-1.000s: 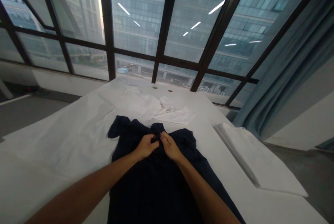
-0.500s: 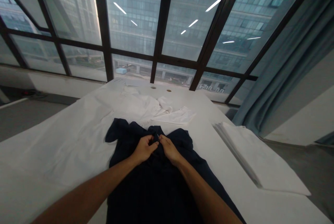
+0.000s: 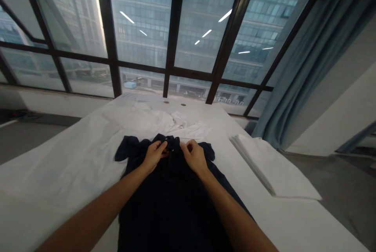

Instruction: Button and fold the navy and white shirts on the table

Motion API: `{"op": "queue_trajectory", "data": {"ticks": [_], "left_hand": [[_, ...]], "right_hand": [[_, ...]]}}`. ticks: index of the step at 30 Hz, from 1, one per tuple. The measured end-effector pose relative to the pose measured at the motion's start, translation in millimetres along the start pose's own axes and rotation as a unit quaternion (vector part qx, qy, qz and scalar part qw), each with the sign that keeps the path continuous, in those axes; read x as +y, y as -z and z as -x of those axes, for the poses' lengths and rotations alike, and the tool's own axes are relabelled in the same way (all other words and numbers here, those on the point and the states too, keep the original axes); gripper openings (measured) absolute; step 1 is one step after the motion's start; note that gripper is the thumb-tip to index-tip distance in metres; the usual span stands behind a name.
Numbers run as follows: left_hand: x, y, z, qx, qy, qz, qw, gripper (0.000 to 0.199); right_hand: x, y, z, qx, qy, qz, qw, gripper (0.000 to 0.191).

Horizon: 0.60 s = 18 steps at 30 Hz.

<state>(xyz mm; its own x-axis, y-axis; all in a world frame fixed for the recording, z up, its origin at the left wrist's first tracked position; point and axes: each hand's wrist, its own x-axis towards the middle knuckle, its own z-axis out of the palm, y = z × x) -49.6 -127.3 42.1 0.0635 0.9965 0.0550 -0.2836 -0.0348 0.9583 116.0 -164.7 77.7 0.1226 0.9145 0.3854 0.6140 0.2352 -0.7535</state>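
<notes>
A dark navy shirt (image 3: 170, 209) lies spread on the white table (image 3: 282, 220), its collar end away from me and its short sleeves out to the sides. Thumb and fingers of my left hand (image 3: 153, 157) are closed on the left side of the collar. My right hand (image 3: 195, 160) pinches the cloth at the collar's right side. Between the hands, small light spots that look like buttons or snaps show on the dark collar (image 3: 172, 144). The fingertips partly hide the cloth they grip.
A crumpled white garment (image 3: 158, 121) lies just beyond the shirt. White cloth (image 3: 73, 158) covers the table's left part. A folded white stack (image 3: 279, 170) lies at the right. Framed windows (image 3: 141, 21) stand behind, with a blue-grey curtain (image 3: 293, 72) on the right.
My hands have moved apart, the left one leftward and the right one slightly rightward. The collar between them is now more exposed. The camera view has shifted a little.
</notes>
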Motion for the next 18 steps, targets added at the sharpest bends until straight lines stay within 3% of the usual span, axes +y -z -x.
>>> {"op": "queue_trajectory", "data": {"ticks": [3, 8, 12, 15, 18], "left_hand": [[2.1, -3.7, 4.4, 0.003, 0.005, 0.012, 1.000, 0.042], [5.0, -5.4, 8.7, -0.021, -0.012, 0.022, 0.999, 0.036], [2.9, -3.7, 19.0, -0.032, -0.041, -0.072, 0.996, 0.034], [1.8, -6.4, 31.5, -0.040, -0.119, -0.209, 0.970, 0.033], [3.5, -12.0, 40.7, -0.064, -0.158, -0.269, 0.948, 0.028]], "right_hand": [[-13.1, -5.4, 17.2, -0.038, 0.057, 0.060, 0.996, 0.038], [-0.5, -11.2, 21.8, -0.057, 0.052, 0.074, 0.994, 0.019], [13.3, -4.0, 15.8, -0.102, 0.013, -0.054, 0.993, 0.013], [15.9, -0.2, 16.5, -0.137, -0.043, -0.188, 0.972, 0.020], [15.4, 0.2, 21.8, -0.163, -0.055, -0.268, 0.948, 0.026]]}}
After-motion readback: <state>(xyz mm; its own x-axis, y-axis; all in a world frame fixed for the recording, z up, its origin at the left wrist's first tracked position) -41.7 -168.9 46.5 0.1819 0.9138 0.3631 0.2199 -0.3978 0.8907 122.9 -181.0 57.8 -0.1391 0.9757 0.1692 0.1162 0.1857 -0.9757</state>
